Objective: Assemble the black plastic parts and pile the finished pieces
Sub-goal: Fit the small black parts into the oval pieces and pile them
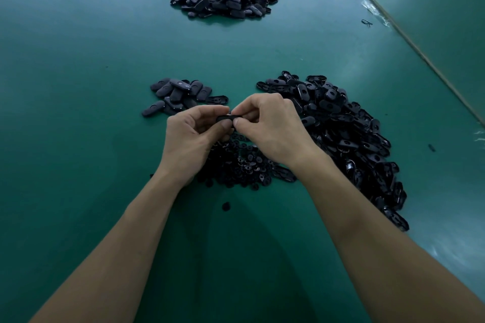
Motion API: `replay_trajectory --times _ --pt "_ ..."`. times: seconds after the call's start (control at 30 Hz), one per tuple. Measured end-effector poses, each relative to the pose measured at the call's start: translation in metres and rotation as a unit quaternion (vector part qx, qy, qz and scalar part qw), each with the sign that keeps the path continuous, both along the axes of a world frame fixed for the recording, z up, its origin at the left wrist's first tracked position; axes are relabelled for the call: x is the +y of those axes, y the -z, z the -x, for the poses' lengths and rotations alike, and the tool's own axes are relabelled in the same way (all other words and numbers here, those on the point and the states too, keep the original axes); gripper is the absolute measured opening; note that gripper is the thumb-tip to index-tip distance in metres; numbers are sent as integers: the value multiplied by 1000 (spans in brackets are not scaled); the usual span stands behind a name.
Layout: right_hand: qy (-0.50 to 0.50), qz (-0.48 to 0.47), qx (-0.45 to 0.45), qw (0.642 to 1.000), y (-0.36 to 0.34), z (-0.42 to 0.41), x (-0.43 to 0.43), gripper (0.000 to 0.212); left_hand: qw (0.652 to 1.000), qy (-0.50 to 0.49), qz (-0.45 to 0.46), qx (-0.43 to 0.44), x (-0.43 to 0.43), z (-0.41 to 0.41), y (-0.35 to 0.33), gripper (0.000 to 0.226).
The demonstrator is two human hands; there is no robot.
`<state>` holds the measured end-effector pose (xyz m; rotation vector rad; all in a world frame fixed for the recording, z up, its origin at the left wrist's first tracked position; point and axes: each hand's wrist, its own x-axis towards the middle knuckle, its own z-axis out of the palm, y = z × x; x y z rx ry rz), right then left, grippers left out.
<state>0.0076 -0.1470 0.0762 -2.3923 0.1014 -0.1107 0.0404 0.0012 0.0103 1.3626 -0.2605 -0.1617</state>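
Left hand (189, 139), right hand (267, 128) — grips pinched on one part (224, 118). Finished pile (181, 94) small; shell heap (341, 134) large — most apparently left.

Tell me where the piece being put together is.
Centre of the head view: the piece is pinched between left hand and right hand, above the near heap.
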Motion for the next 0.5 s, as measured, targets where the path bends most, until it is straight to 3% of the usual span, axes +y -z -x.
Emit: replay_trajectory --times 0.5 --pt "-16 -21 -2 1000 0 -5 -7 13 999 -16 25 19 1 -2 3 22"
